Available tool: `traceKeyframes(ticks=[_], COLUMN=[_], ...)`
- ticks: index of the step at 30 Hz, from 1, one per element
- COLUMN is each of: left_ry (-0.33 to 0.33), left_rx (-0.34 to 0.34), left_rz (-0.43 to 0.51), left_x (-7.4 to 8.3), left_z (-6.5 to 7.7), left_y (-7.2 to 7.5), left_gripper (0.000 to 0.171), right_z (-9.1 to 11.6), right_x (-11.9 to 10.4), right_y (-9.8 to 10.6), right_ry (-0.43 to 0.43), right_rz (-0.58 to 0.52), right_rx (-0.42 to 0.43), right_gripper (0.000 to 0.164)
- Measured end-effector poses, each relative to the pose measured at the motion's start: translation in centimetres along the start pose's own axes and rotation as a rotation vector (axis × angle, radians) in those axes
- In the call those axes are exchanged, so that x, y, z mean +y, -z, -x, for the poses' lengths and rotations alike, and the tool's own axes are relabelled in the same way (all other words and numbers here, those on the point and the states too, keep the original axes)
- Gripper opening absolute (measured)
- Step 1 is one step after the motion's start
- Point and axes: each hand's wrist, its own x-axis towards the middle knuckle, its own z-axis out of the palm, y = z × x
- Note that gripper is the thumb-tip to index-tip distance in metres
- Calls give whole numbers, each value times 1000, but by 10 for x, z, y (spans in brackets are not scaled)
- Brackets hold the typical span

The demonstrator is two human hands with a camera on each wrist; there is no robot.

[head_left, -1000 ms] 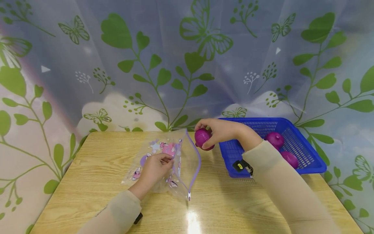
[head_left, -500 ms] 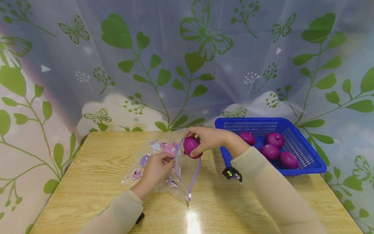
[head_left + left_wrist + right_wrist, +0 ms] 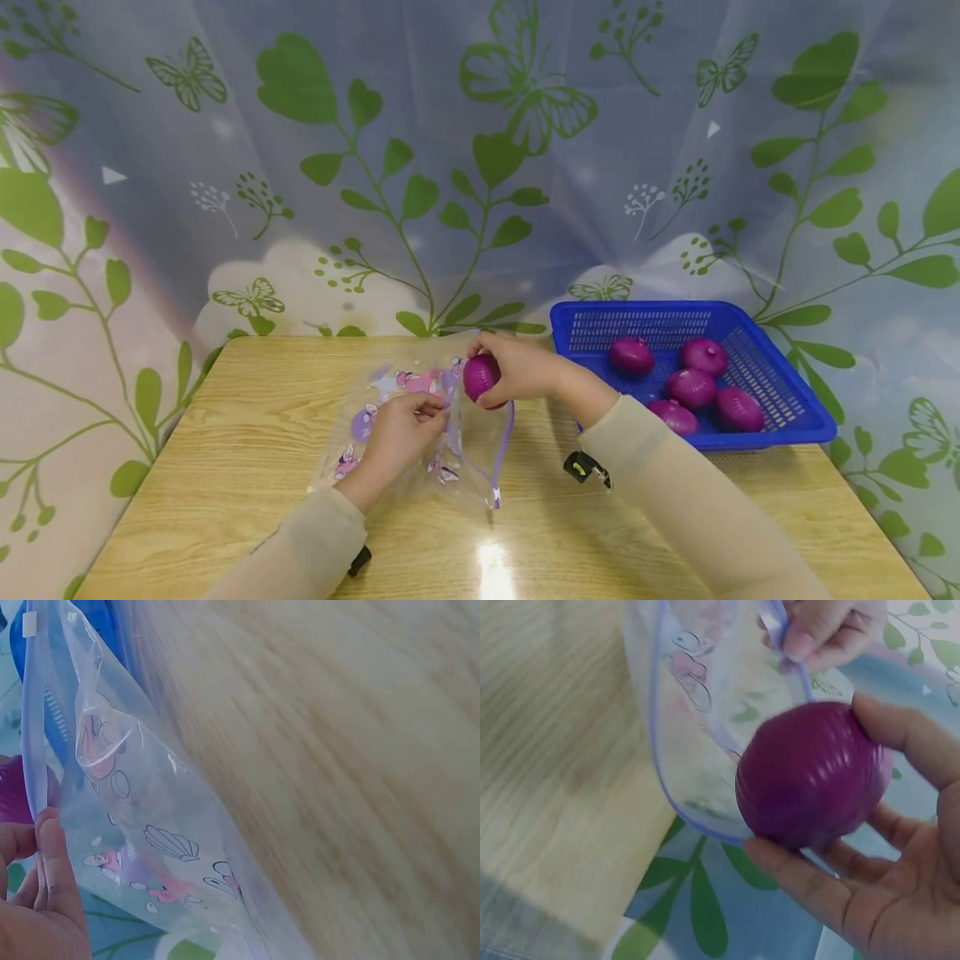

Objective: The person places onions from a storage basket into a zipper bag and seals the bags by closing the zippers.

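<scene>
"At the mouth of the bag [image 3: 408, 379], is the onion [image 3: 477, 377] inside or outside?"

"Over the opening, as far as I can see. Whether it already touches the purple edge [image 3: 505, 446], or sits past it, I can't tell."

"Which hand is nearer?"

"The right hand [image 3: 517, 368]; it has the onion between thumb and fingertips, spread about as wide as the onion itself. From the head view, the onion is on the left side of those fingers, facing the bag."

"And the left hand [image 3: 405, 427]?"

"Just beyond, to the left of the onion. Its thumb and fingers are close together, pinching the bag's edge, while the other side of the mouth bows out toward the basket [image 3: 693, 307]."

"So what matters is how the onion lines up with that gap?"

"I'd judge so. The gap looks roomy enough, and the onion is nearly round, with no clear long axis to turn."

"What does it look like?"

"Deep purple and shiny, with fine ridges running over its skin."

"And the bag?"

"Clear, with pink and purple cartoon prints, lying on the table [image 3: 202, 467]. A white slider [image 3: 496, 495] sits at the near end of its edge."
</scene>
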Motion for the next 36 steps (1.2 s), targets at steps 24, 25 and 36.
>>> traceKeyframes(ticks=[24, 25, 36], left_ry=[-58, -69, -41], left_rx=[-111, -110, -101], left_rz=[16, 5, 7], left_x=[1, 1, -2], left_z=[4, 4, 3], left_y=[-3, -3, -5], left_gripper=[8, 9, 11], right_z=[-21, -21, -21], right_x=[0, 0, 3], right_y=[-48, -50, -55], right_ry=[-362, -368, -377], right_rz=[109, 106, 108], right_rx=[148, 133, 41], right_gripper=[60, 58, 39])
